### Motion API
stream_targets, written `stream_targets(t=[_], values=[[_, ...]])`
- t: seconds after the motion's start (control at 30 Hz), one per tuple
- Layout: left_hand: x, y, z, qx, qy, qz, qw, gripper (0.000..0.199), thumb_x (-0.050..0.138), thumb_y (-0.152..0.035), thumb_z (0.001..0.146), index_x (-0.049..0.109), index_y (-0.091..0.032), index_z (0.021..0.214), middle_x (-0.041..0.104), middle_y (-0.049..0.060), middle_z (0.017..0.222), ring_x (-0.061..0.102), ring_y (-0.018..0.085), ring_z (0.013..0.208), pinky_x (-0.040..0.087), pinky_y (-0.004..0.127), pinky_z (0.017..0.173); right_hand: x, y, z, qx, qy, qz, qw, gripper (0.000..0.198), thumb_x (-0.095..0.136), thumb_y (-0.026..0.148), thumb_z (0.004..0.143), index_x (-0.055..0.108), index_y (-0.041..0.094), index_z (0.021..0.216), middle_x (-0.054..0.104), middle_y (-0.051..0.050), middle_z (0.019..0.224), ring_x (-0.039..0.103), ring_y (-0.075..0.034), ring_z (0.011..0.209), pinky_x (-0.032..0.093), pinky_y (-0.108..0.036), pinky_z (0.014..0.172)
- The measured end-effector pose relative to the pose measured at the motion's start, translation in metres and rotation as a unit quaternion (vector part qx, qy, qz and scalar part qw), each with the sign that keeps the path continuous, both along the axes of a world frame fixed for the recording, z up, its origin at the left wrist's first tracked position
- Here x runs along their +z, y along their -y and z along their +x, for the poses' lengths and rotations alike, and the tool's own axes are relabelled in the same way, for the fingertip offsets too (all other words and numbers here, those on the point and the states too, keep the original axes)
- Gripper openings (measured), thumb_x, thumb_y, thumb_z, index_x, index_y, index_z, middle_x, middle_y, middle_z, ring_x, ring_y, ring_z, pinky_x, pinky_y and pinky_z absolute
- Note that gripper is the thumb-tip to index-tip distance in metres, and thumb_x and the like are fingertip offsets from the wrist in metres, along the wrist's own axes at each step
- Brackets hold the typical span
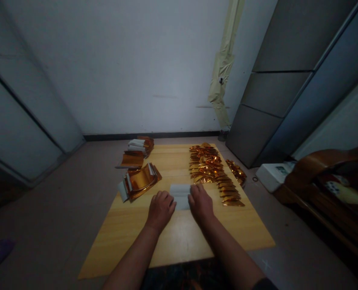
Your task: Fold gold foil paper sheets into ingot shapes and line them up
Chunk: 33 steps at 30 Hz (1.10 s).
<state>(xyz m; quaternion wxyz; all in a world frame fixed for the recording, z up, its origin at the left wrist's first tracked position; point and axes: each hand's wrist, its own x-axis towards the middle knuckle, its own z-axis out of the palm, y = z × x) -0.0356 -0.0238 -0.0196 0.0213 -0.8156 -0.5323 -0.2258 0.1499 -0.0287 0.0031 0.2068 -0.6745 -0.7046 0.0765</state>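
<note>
A pale grey-white sheet of paper [181,200] lies on the wooden table between my hands, with a fold or crease across its far part. At its left edge is my left hand [161,207], fingers curled and thumb on the paper. My right hand [201,202] grips the right edge in the same way, its fingertips near the far corner. Stacks of copper-gold foil paper [141,179] with pale backs sit left of my left hand. To the right of my right hand, folded gold foil pieces [228,189] stand in an overlapping row.
The light wooden tabletop [179,241] reaches nearly to the wall. More foil sheets [133,158] lie at its far left, and a pile of folded foil [207,163] at its far right. Beyond the right edge are more foil pieces [236,172], a grey refrigerator [266,92] and a wooden seat [311,177].
</note>
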Motion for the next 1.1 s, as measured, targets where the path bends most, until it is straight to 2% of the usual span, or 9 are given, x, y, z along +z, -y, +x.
stream_targets(t=[0.17,0.3,0.4,0.5,0.67,0.8,0.93,1.1], values=[[0.000,0.002,0.001,-0.015,0.020,0.010,1.000,0.012,0.060,-0.025,0.085,0.062,-0.019,0.075,0.058,0.007,0.084,0.049,0.022,0.085,0.039,0.034,0.076,0.007,-0.011,-0.004,-0.033,-0.085,-0.045,0.995,0.055,0.057,0.028,0.081,0.049,0.020,0.135,0.057,-0.010,0.129,0.057,-0.022,0.110,0.042,-0.030,0.086],[-0.003,-0.001,-0.001,-0.023,0.032,0.006,0.999,0.011,0.060,-0.024,0.084,0.061,-0.019,0.075,0.058,0.007,0.083,0.050,0.022,0.084,0.040,0.034,0.076,0.005,-0.019,-0.006,-0.038,-0.112,-0.025,0.993,0.061,0.057,0.021,0.074,0.051,0.019,0.135,0.059,-0.009,0.128,0.053,-0.024,0.114,0.040,-0.032,0.091],[-0.006,-0.003,-0.001,-0.018,0.034,0.000,0.999,0.010,0.060,-0.025,0.083,0.061,-0.019,0.076,0.058,0.006,0.083,0.051,0.021,0.084,0.041,0.034,0.075,0.003,-0.023,-0.003,-0.019,-0.086,0.004,0.996,0.056,0.056,0.016,0.072,0.057,0.019,0.128,0.061,-0.009,0.121,0.051,-0.025,0.113,0.037,-0.033,0.092],[-0.007,-0.003,-0.001,-0.017,0.040,-0.002,0.999,0.009,0.060,-0.026,0.083,0.064,-0.019,0.079,0.059,0.006,0.083,0.051,0.022,0.085,0.041,0.035,0.076,0.004,-0.025,0.000,0.009,-0.056,0.026,0.998,0.039,0.054,0.012,0.073,0.064,0.021,0.109,0.063,-0.007,0.111,0.048,-0.024,0.108,0.033,-0.033,0.090],[-0.004,-0.002,-0.001,-0.013,0.040,-0.011,0.999,0.014,0.061,-0.026,0.083,0.068,-0.020,0.094,0.060,0.007,0.087,0.052,0.023,0.089,0.042,0.036,0.079,0.004,-0.022,0.000,0.083,-0.009,0.057,0.995,0.021,0.052,0.009,0.077,0.065,0.020,0.089,0.061,-0.005,0.095,0.046,-0.021,0.097,0.029,-0.032,0.085],[-0.001,-0.001,0.000,-0.005,0.029,-0.028,0.999,0.020,0.062,-0.026,0.081,0.068,-0.020,0.099,0.061,0.007,0.091,0.053,0.024,0.091,0.043,0.037,0.081,0.002,-0.018,0.000,0.127,0.032,0.041,0.991,0.018,0.055,0.015,0.084,0.068,0.022,0.094,0.062,-0.006,0.095,0.046,-0.022,0.097,0.027,-0.034,0.084],[0.002,0.000,0.001,0.001,0.026,-0.035,0.999,0.016,0.062,-0.026,0.082,0.068,-0.020,0.095,0.061,0.008,0.094,0.053,0.025,0.094,0.043,0.038,0.082,0.000,-0.014,0.001,0.156,0.064,0.024,0.985,0.019,0.055,0.022,0.090,0.070,0.025,0.101,0.063,-0.006,0.095,0.048,-0.022,0.097,0.027,-0.035,0.083],[0.002,0.002,0.001,0.016,0.035,-0.030,0.999,0.010,0.063,-0.027,0.082,0.068,-0.019,0.085,0.061,0.007,0.089,0.054,0.024,0.091,0.043,0.037,0.082,-0.004,-0.011,0.004,0.166,0.082,0.021,0.982,0.022,0.054,0.022,0.091,0.070,0.026,0.105,0.062,-0.007,0.096,0.048,-0.022,0.097,0.027,-0.034,0.078]])
